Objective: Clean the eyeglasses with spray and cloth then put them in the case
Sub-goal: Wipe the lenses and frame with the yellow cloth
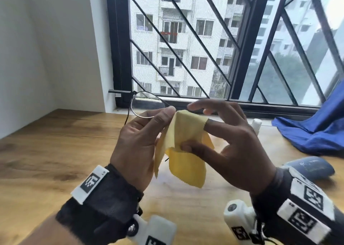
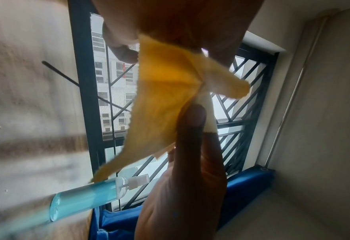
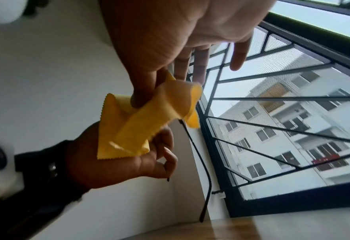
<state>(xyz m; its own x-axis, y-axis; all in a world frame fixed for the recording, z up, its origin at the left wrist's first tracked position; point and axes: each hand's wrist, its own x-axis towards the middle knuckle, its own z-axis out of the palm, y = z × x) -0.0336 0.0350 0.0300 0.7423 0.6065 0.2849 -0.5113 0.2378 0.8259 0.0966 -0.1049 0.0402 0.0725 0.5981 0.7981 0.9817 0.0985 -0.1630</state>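
Left hand [image 1: 137,144] pinches eyeglasses [image 1: 148,105] at bridge; right hand [image 1: 229,142] fingers pinch yellow cloth [image 1: 186,151] over lens. Risk: hard rubbing bends thin frame, or slips onto desk [image 1: 55,151].

A wooden table [image 1: 55,151] with dark grain streaks runs up to the window sill at 12 o'clock and a white wall at 9 o'clock. At about 2 o'clock a blue cloth [image 1: 312,131] lies heaped on it, with a white-capped spray bottle [image 1: 256,124] just beside it. At 3 o'clock, a blue case [image 1: 312,167] lies on the wood.
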